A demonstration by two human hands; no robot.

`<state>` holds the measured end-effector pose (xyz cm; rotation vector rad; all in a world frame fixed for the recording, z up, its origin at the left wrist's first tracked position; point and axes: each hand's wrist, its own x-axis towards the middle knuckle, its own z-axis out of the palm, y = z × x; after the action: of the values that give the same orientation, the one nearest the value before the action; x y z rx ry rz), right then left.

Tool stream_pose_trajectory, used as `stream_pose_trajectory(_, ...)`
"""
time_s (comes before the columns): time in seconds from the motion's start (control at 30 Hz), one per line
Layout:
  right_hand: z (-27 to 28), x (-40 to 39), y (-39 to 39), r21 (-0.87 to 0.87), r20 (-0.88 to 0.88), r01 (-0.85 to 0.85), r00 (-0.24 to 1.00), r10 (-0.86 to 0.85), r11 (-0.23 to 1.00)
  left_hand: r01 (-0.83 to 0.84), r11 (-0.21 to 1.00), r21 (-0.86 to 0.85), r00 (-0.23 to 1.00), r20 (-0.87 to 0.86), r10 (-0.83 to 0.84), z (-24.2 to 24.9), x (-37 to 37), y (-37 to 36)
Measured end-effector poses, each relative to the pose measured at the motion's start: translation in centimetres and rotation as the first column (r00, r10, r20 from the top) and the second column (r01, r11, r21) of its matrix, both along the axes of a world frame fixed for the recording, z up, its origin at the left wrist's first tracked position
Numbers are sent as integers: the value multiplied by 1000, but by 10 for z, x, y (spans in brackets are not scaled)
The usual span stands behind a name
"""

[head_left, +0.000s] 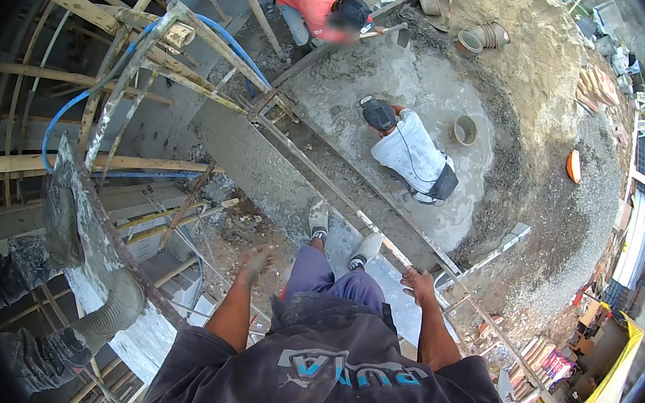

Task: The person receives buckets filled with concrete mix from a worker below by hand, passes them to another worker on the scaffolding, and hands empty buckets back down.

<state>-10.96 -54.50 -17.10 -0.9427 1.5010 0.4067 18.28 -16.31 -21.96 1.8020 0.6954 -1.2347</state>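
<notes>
My right hand is closed around a long metal scaffold pole that slants down to the right. My left hand hangs beside my left thigh with its fingers stretched out, holding nothing I can see. Between my hands are my legs in purple trousers. Both my cement-covered shoes, the left shoe and the right shoe, rest on a grey concrete strip. Rubble and dirt lie near my left hand.
Below, a person in a white shirt crouches on wet cement near a bucket. Another person in a red shirt bends at the top. At left, someone's boots stand on a cement-smeared board. Bamboo poles fill the left side.
</notes>
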Motion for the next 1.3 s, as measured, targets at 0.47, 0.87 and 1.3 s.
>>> stream_pose_trajectory(0.47,-42,50,57,144,19,-118,993,116,983,158,985,-74,986,-33,-161,-133,61,-72)
stream_pose_trajectory(0.87,-89,17,167,370,-4,-287,951,310,884,304,922,-239,945,202,-259,-283,92,-205)
stream_pose_trajectory(1.3,-95,15,188,207,-148,-71,984,103,976,808,548,216,239,729,-641,-298,156,-363)
